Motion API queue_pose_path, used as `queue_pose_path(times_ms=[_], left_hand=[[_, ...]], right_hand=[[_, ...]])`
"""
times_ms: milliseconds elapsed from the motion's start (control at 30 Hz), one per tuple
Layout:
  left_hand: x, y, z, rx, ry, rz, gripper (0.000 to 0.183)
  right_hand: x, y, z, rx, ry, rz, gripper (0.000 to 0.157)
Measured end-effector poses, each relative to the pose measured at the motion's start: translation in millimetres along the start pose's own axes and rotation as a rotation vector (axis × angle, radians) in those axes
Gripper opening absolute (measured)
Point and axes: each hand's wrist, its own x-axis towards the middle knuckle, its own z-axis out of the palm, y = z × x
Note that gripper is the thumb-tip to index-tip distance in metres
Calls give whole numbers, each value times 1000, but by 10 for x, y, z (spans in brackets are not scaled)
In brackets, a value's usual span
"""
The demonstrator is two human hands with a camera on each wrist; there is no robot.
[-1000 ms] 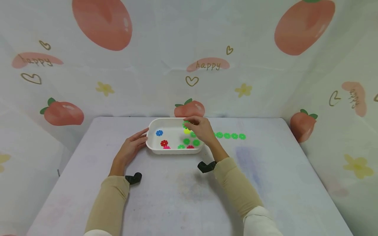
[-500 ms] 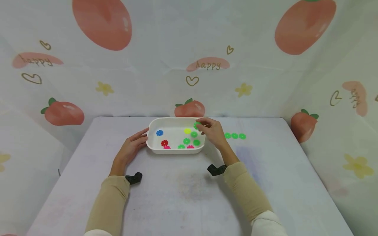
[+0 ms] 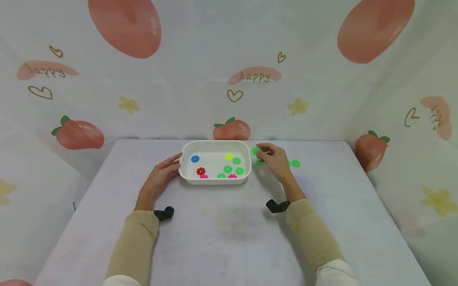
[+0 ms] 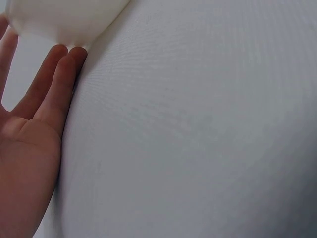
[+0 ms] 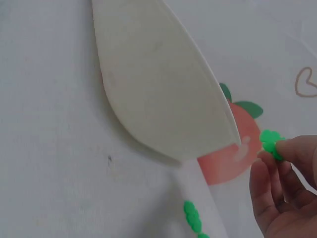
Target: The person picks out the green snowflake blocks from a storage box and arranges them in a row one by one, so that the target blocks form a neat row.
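Right hand pinches a green disc; outstretched left hand touches the tray near the far edge of the desk. Backdrop reads "happy".

My right grip moves its green disc from above the tray, past the right rim, to over the desk. Of the green row's three discs visible half a second ago, only two show now, one partly covered by my grip, while another, hidden then, appears to its left.
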Motion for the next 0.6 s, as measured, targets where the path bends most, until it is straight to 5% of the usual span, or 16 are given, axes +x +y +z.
queue_pose_path(times_ms=[600], left_hand=[[155, -211, -66, 0, 15, 51, 55]], right_hand=[[-105, 183, -551, -48, 112, 93, 37]])
